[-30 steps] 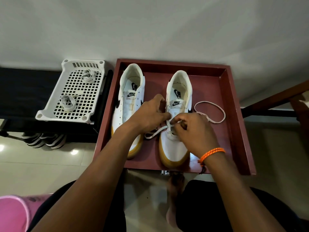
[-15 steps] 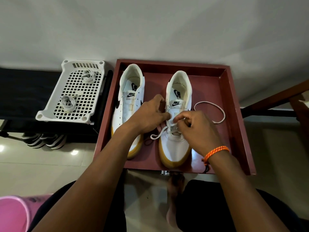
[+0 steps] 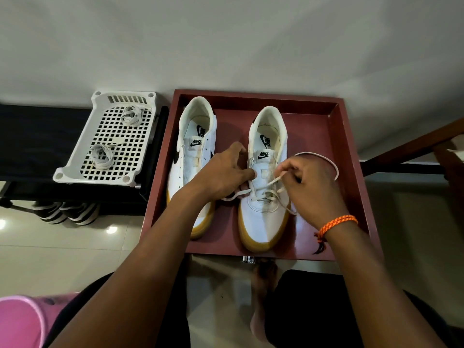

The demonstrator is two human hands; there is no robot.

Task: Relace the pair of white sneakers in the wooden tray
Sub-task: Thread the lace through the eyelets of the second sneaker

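Red-brown wood forms the square tray (image 3: 351, 172), and the two white sneakers stand side by side in it with their heels toward the wall and their tan-soled toes toward the person. The left sneaker (image 3: 193, 151) has bare eyelets. The right sneaker (image 3: 266, 197) has a white lace (image 3: 266, 187) threaded through its lowest eyelets.

Both forearms reach forward from the bottom of the view and meet over the right sneaker. The left hand (image 3: 221, 172) lies palm down across the gap between the shoes, its fingers (image 3: 247, 173) curled against the inner edge of the right sneaker near the eyelets, steadying it; one end of the lace runs out from under this hand onto the tray floor. The right hand (image 3: 311, 182), with an orange braided band (image 3: 336, 223) on its wrist, hovers over the outer side of the same shoe, thumb and forefinger pinched on the other end of the lace, which stretches taut from the eyelets. The slack of the lace loops on the tray floor behind this hand.

A white plastic basket (image 3: 75, 169) left of the tray holds two bundled laces (image 3: 101, 158).
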